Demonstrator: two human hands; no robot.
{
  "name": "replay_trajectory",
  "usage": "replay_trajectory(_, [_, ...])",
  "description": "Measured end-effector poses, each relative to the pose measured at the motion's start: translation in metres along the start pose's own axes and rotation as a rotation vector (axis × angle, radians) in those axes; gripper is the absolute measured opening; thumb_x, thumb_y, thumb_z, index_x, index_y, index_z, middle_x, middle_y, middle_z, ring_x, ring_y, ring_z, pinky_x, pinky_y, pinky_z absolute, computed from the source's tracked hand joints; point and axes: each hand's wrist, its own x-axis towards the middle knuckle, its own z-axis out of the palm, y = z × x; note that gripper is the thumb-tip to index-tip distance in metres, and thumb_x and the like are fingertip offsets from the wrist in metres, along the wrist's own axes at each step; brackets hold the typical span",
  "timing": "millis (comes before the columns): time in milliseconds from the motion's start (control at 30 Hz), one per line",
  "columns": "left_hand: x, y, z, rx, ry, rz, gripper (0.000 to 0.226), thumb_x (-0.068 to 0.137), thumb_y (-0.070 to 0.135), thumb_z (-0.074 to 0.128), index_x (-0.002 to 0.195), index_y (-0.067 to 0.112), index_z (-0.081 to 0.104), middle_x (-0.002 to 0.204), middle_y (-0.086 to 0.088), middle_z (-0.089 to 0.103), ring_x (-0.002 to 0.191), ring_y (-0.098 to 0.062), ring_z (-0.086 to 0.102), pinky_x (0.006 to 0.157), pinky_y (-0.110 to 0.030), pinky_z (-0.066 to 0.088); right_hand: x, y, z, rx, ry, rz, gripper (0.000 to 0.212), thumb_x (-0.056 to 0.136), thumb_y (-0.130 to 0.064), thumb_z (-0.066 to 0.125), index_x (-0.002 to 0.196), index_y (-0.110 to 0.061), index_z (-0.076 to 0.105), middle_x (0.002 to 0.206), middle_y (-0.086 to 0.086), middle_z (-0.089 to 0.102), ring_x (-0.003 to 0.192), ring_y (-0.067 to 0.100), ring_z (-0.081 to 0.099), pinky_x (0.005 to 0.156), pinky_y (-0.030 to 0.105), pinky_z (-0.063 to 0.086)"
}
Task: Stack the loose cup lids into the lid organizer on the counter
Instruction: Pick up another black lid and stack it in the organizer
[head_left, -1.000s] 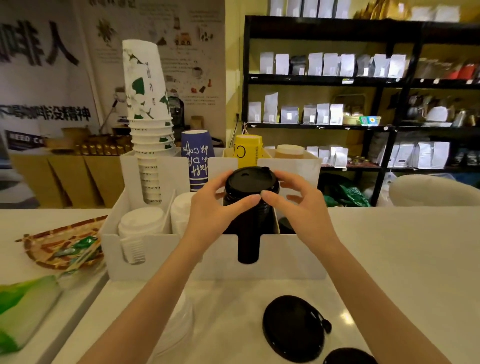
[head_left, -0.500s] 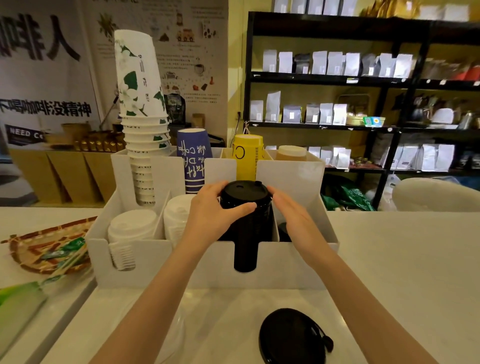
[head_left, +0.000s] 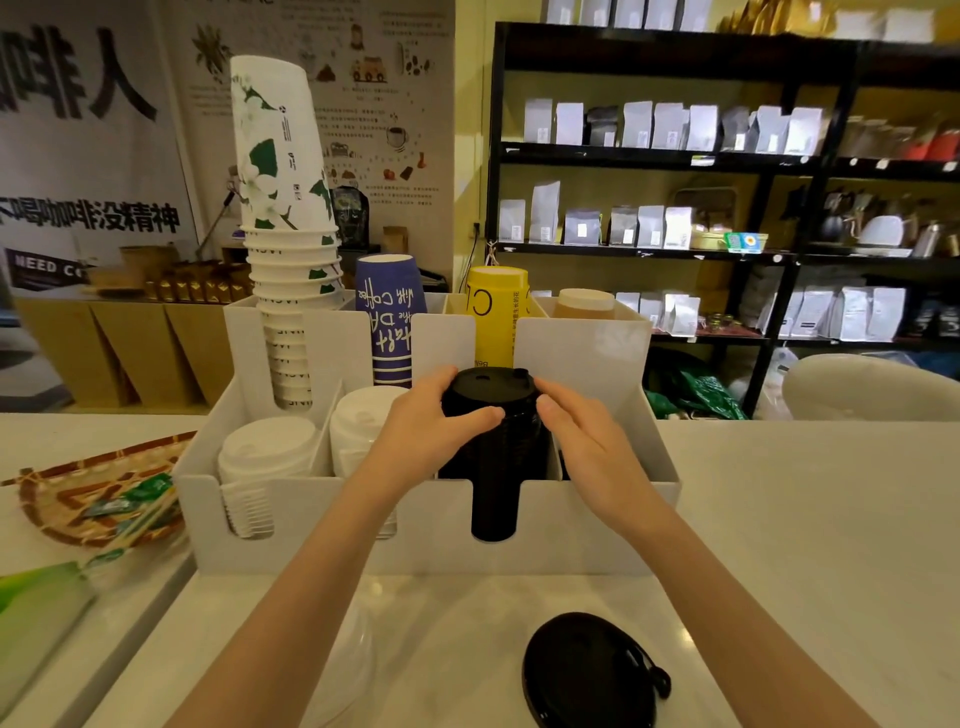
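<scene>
A white lid organizer (head_left: 597, 525) stands on the counter in front of me. A tall stack of black lids (head_left: 493, 447) fills its third front slot. My left hand (head_left: 421, 431) wraps the stack's left side, thumb across the front. On the stack's right side rests my right hand (head_left: 587, 447), its fingers against the top lids. A loose black lid (head_left: 587, 670) lies on the counter near me. Two stacks of white lids (head_left: 265, 457) fill the left slots.
Paper cup stacks stand in the organizer's back row: white-green (head_left: 283, 208), purple (head_left: 389, 317), yellow (head_left: 496, 312). A woven tray (head_left: 72, 499) with packets sits at left. Clear dome lids (head_left: 337, 654) lie under my left forearm. A black shelf (head_left: 727, 208) stands behind.
Both hands have pushed the black lid stack down into the slot; the stack's top sits lower against the organizer. My right hand has closed in onto the stack's side.
</scene>
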Motion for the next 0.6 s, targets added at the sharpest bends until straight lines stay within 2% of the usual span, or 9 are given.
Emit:
replay_trajectory(100, [-0.001, -0.001, 0.002, 0.021, -0.011, 0.029, 0.027, 0.077, 0.032, 0.064, 0.095, 0.035, 0.043, 0.087, 0.019, 0.053, 0.081, 0.002, 0.051, 0.054, -0.003, 0.042, -0.001, 0.004, -0.002, -0.035, -0.02, 0.016, 0.031, 0.093, -0.029, 0.037, 0.122, -0.037, 0.045, 0.111, -0.017, 0.055, 0.103, -0.011, 0.046, 0.086, 0.006, 0.034])
replay_trajectory(167, [-0.002, 0.0, 0.002, 0.037, -0.025, 0.039, 0.024, 0.079, 0.031, 0.061, 0.095, 0.032, 0.044, 0.087, 0.018, 0.053, 0.082, 0.001, 0.052, 0.055, -0.005, 0.044, -0.002, 0.004, -0.005, -0.076, -0.054, 0.048, 0.038, 0.092, -0.031, 0.04, 0.13, -0.033, 0.039, 0.122, -0.017, 0.049, 0.114, -0.003, 0.041, 0.097, 0.019, 0.032])
replay_trajectory(233, [-0.003, 0.002, 0.002, 0.054, -0.045, 0.048, 0.022, 0.081, 0.031, 0.058, 0.099, 0.026, 0.045, 0.09, 0.012, 0.055, 0.084, -0.003, 0.054, 0.056, -0.009, 0.046, -0.006, 0.002, -0.009, -0.113, -0.085, 0.074, 0.044, 0.09, -0.032, 0.044, 0.133, -0.033, 0.034, 0.122, -0.02, 0.044, 0.12, 0.004, 0.039, 0.099, 0.027, 0.032])
replay_trajectory(300, [-0.004, 0.006, 0.003, 0.082, -0.051, 0.066, 0.024, 0.083, 0.029, 0.056, 0.103, 0.021, 0.046, 0.095, 0.005, 0.057, 0.089, -0.009, 0.055, 0.061, -0.015, 0.047, -0.011, -0.001, -0.013, -0.134, -0.095, 0.11, 0.053, 0.087, -0.034, 0.049, 0.136, -0.033, 0.027, 0.132, -0.015, 0.043, 0.123, 0.009, 0.039, 0.1, 0.032, 0.036])
replay_trajectory(367, [-0.007, 0.01, 0.004, 0.144, -0.021, 0.106, 0.035, 0.083, 0.028, 0.056, 0.114, 0.019, 0.044, 0.106, 0.004, 0.054, 0.098, -0.014, 0.052, 0.073, -0.021, 0.045, -0.017, -0.004, -0.019, -0.152, -0.074, 0.129, 0.062, 0.085, -0.036, 0.053, 0.138, -0.032, 0.021, 0.14, -0.007, 0.04, 0.124, 0.01, 0.038, 0.098, 0.032, 0.037])
replay_trajectory(433, [-0.009, 0.015, 0.006, 0.204, 0.02, 0.151, 0.049, 0.083, 0.027, 0.056, 0.128, 0.017, 0.037, 0.115, 0.006, 0.048, 0.109, -0.014, 0.046, 0.087, -0.027, 0.041, -0.027, -0.007, -0.027, -0.185, -0.037, 0.118, 0.065, 0.084, -0.036, 0.055, 0.139, -0.032, 0.021, 0.141, -0.004, 0.04, 0.122, 0.008, 0.038, 0.095, 0.027, 0.035])
replay_trajectory(533, [-0.012, 0.02, 0.011, 0.286, 0.07, 0.184, 0.055, 0.084, 0.029, 0.055, 0.133, 0.015, 0.034, 0.138, -0.004, 0.043, 0.128, -0.02, 0.035, 0.106, -0.038, 0.032, -0.048, -0.011, -0.041, -0.228, -0.013, 0.116, 0.064, 0.083, -0.036, 0.055, 0.138, -0.032, 0.022, 0.139, -0.003, 0.043, 0.121, 0.005, 0.038, 0.091, 0.022, 0.031])
replay_trajectory(600, [-0.016, 0.027, 0.016, 0.322, 0.132, 0.266, 0.051, 0.084, 0.027, 0.055, 0.131, 0.015, 0.04, 0.142, -0.006, 0.04, 0.132, -0.019, 0.029, 0.11, -0.036, 0.023, -0.066, -0.013, -0.05, -0.253, 0.0, 0.128, 0.063, 0.084, -0.035, 0.055, 0.137, -0.032, 0.023, 0.138, -0.003, 0.044, 0.12, 0.005, 0.04, 0.091, 0.023, 0.032])
